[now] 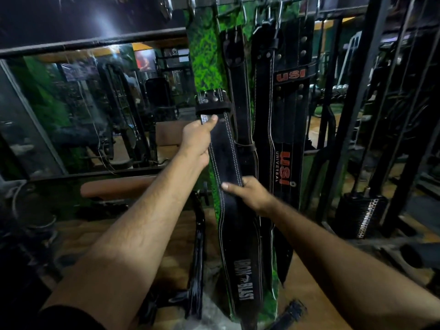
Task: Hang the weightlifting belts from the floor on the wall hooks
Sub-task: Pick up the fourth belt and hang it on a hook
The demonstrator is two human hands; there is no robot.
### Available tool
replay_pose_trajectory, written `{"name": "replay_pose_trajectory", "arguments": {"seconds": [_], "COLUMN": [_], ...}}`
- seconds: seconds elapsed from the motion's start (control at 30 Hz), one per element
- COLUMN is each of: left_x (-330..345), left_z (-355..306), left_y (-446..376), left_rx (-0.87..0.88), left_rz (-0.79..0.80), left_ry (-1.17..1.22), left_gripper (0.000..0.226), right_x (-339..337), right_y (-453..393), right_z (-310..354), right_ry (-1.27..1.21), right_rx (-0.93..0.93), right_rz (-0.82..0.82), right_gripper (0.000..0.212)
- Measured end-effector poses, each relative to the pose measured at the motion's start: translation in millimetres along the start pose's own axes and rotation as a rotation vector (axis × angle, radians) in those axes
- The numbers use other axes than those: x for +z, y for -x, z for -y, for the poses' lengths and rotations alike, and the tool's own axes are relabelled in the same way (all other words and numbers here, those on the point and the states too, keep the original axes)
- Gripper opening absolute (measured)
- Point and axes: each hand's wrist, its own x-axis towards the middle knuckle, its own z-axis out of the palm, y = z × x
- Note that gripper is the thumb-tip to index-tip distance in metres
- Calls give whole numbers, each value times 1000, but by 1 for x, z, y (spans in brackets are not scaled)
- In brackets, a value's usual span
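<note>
I hold a long black leather belt (pixel 228 210) with white stitching upright in front of a green pillar (pixel 204 55). My left hand (pixel 197 139) grips it near the buckle end (pixel 212 103), thumb pressed on the strap. My right hand (pixel 250 191) grips the belt lower down at its middle. The belt's lower end reaches toward the floor. Two other black belts hang from metal hooks (pixel 269 17) above: a plain one (pixel 238 79) and a wide one (pixel 290 91) with red lettering.
A mirror (pixel 83 103) fills the wall on the left. A brown padded bench (pixel 114 189) with a black frame stands below it. Black machine frames and a weight stack (pixel 359 215) stand on the right. The floor is wooden; a dark strap end (pixel 290 313) lies on it.
</note>
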Motion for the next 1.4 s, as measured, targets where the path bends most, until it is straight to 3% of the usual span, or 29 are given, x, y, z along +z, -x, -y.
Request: {"name": "replay_pose_trajectory", "arguments": {"seconds": [0.07, 0.17, 0.2, 0.3, 0.4, 0.5, 0.53, 0.63, 0.77, 0.83, 0.87, 1.0, 1.07, 1.13, 1.2, 1.4], "left_x": [-6, -5, -3, 2, 2, -6, -7, -16, -14, -10, -8, 6, 10, 15, 22, 27], "left_z": [-1, -1, -3, -15, -31, -30, -28, -10, -15, -23, -25, -22, -18, -18, -18, -14], "left_y": [-1, 4, 9, 8, -2, -14, -15, -34, -31, -22, -19, 6, 11, 19, 26, 37], "left_rx": [26, 33, 43, 66, 70, 41, 11, 22, 56, 45, 27, 27, 51, 73, 107, 197], "left_rz": [-6, -23, -23, -54, -84, -143, -169, -175, -153, -120, -102, -26, -7, 27, 44, 69], "left_ry": [30, 35, 36, 56, 92, 130, 126, 158, 148, 129, 117, 32, 19, 31, 17, -72], "left_gripper": [18, 58, 60, 41, 64, 35, 37, 92, 89, 90, 81, 10, 7, 22, 31, 23], "right_x": [-1, -8, -8, 0, 5, 7, 6, -2, -20, -23, -21, -8, -9, -11, -13, -27], "right_y": [10, -2, -9, -32, -34, -25, -25, -17, -2, -7, -10, -18, -24, -29, -32, -28], "right_z": [-9, 32, 53, 92, 58, 14, 4, -13, -39, -31, -17, 57, 85, 105, 121, 153], "right_ry": [73, 193, 141, 36, 122, 50, 49, 170, 460, 358, 303, 94, -33, -132, -208, -209], "right_rx": [92, 51, -23, -196, -182, -108, -90, 33, 207, 188, 145, -150, -215, -231, -233, -212], "right_rz": [57, 126, 109, 67, 10, -31, -26, 7, 64, -2, -32, -266, -338, -345, -318, -143], "right_gripper": [10, 14, 11, 3, 17, 29, 26, 19, 59, 89, 92, 46, 37, 41, 41, 26]}}
